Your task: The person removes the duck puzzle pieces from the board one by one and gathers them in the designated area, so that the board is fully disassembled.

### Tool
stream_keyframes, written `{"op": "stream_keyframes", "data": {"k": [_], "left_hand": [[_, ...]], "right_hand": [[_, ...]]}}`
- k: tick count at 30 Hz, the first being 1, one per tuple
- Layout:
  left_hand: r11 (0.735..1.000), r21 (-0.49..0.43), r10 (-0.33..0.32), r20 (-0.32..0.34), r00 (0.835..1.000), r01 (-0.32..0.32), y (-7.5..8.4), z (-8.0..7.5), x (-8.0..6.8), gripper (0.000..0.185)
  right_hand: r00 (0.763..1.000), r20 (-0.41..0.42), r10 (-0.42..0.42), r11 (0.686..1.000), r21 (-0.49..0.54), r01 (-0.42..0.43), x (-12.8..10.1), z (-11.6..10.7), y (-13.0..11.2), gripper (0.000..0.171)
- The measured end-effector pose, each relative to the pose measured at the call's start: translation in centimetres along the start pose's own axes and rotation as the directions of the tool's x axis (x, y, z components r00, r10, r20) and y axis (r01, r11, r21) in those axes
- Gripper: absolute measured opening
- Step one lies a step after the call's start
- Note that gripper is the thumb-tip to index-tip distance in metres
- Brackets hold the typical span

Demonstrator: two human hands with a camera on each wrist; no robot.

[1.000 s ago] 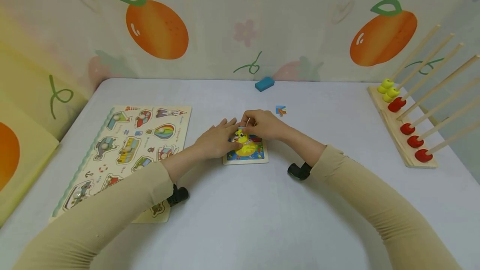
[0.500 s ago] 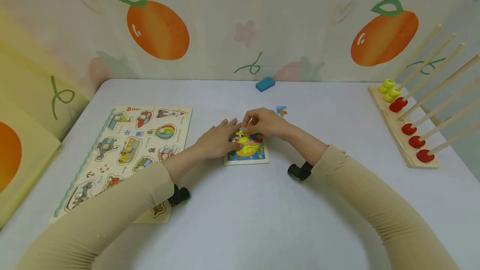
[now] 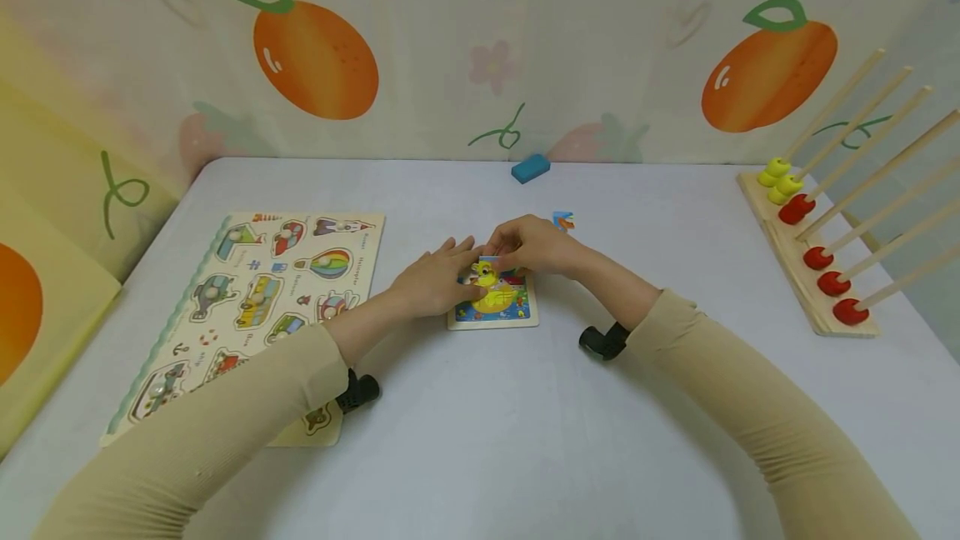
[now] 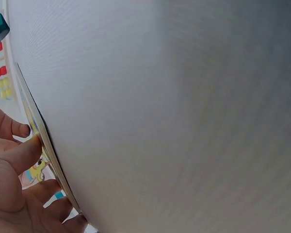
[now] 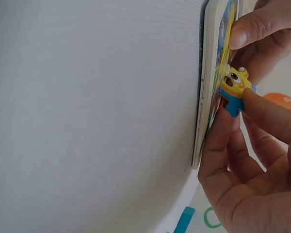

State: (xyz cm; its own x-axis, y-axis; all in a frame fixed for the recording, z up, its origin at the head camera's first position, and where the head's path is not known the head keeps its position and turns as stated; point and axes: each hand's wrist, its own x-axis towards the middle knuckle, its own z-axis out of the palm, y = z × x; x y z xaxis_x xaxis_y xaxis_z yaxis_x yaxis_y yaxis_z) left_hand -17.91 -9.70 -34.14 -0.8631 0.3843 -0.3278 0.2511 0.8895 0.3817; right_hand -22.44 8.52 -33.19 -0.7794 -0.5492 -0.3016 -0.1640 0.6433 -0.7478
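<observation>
A small yellow-and-blue puzzle piece (image 5: 234,90) is pinched by the right hand (image 3: 534,247) fingers over the duck puzzle board (image 3: 495,307) mid-table (image 3: 480,423), while the board is steadied by the left hand (image 3: 435,280), fingers fairly straight.

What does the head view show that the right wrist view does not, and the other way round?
Only the head view shows the left hand resting on the duck puzzle's left side, the vehicle peg board, the bead rack and a loose puzzle piece behind the hands. Only the right wrist view shows the right hand pinching a yellow-and-blue piece against the board's face. Both show the duck puzzle, the blue block and the table.
</observation>
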Motion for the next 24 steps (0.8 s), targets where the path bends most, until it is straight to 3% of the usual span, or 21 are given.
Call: {"op": "stream_keyframes", "data": {"k": [16, 24], "left_hand": [[1.000, 0.000, 0.011, -0.010, 1.000, -0.011, 0.2, -0.1, 0.1, 0.066], [1.000, 0.010, 0.028, -0.001, 1.000, -0.028, 0.0, -0.1, -0.1, 0.067]], "right_hand": [[1.000, -0.001, 0.009, 0.997, 0.074, -0.009, -0.2, -0.8, 0.3, 0.017], [0.998, -0.055, 0.033, 0.994, 0.106, -0.027, -0.9, -2.4, 0.7, 0.020]]}}
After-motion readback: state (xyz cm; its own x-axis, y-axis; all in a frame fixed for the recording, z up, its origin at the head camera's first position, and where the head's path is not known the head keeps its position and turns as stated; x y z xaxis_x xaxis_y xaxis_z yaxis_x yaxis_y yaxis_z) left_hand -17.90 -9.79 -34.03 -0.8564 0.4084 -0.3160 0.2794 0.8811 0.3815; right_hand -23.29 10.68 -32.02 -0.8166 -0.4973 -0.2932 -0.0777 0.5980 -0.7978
